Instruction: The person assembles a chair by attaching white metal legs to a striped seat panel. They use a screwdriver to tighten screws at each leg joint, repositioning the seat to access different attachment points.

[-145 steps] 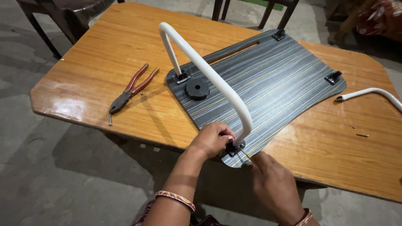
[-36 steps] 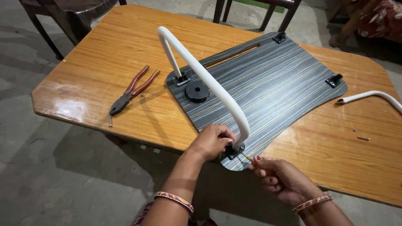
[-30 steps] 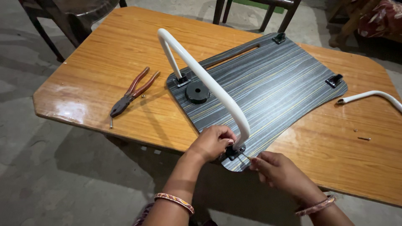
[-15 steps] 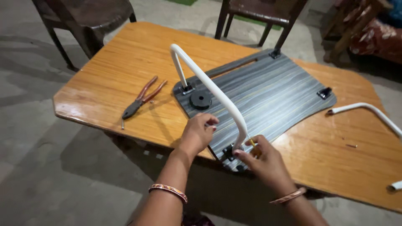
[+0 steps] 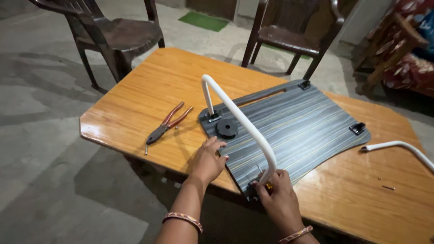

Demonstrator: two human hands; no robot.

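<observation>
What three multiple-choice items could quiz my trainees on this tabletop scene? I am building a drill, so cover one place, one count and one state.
1. Where do the pliers lie?
A. On the wooden table, left of the grey striped board
B. On the board
C. On a chair

2. How many white bent tubes are in view?
A. One
B. Two
C. Three

3. What is the left hand doing?
A. Gripping the pliers
B. Resting flat at the board's near edge
C. Lifted off the table

Answers:
1. A: they rest on bare wood beside the board.
2. B: one tube stands on the board, and a loose tube lies at the right.
3. B: its palm is down, while the right hand is at the tube's near bracket.
</observation>
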